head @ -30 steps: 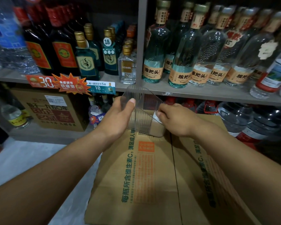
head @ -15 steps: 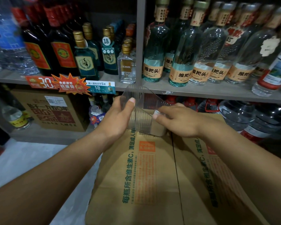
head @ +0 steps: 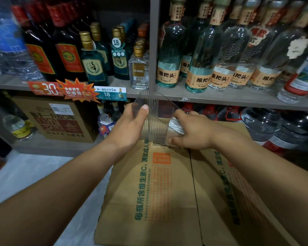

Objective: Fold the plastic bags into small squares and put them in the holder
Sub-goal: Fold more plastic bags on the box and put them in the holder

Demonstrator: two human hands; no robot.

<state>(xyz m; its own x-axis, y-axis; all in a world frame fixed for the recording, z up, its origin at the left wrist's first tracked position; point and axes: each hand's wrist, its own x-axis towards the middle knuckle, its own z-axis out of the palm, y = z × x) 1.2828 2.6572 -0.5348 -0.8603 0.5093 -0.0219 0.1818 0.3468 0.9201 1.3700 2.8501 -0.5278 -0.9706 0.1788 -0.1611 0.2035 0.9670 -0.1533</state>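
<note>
The near top of the cardboard box (head: 149, 201) lies flat and bare, open to reach from above. At its far edge the left hand (head: 128, 128), the right hand (head: 192, 134) and the clear holder (head: 153, 126) fill the gap under the shelf board (head: 220, 99). Bottles (head: 199, 55) crowd that shelf side by side. To the left the floor (head: 34, 174) is open. A carton (head: 57, 119) and water jugs (head: 263, 125) block the lower shelf.

Shop, drinks aisle. Grey shelf (head: 220, 99) packed edge to edge, same product lined up in rows: clear bottles with tan labels (head: 167, 75) right, dark bottles with red labels (head: 69, 57) left. Shelf lip carries price tags: red 30 tag (head: 44, 88), blue 18 tag (head: 110, 94), orange starburst promo sticker (head: 76, 91). Below: printed stock carton (head: 57, 119), big water jugs (head: 261, 123). Another carton (head: 149, 192) up front.
</note>
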